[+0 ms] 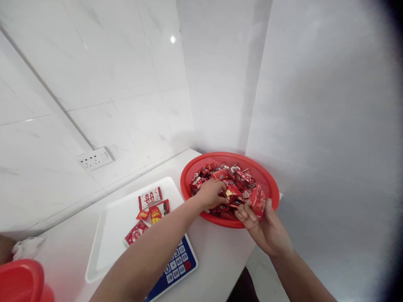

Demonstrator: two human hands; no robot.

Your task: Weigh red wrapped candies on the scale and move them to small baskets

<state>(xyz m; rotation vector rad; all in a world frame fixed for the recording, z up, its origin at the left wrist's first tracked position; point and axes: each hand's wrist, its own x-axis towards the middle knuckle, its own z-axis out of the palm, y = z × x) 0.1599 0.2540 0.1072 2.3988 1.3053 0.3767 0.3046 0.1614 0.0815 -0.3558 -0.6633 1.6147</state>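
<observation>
A round red plastic basket (270,184) full of small red wrapped candies (239,178) stands in the corner of a white counter. My left hand (211,194) reaches into it, fingers curled down over the candy pile; what they hold is hidden. My right hand (266,228) is at the basket's near rim, palm up, fingers closed round a red candy packet (258,201). On the left lies a white tray (110,235) with several red packets (150,198) on it.
A scale's blue keypad (180,262) shows under my left forearm. A white wall socket (94,158) sits on the tiled wall. Another red container (19,281) and crumpled white paper (27,247) are at the far left. White walls close in behind and right.
</observation>
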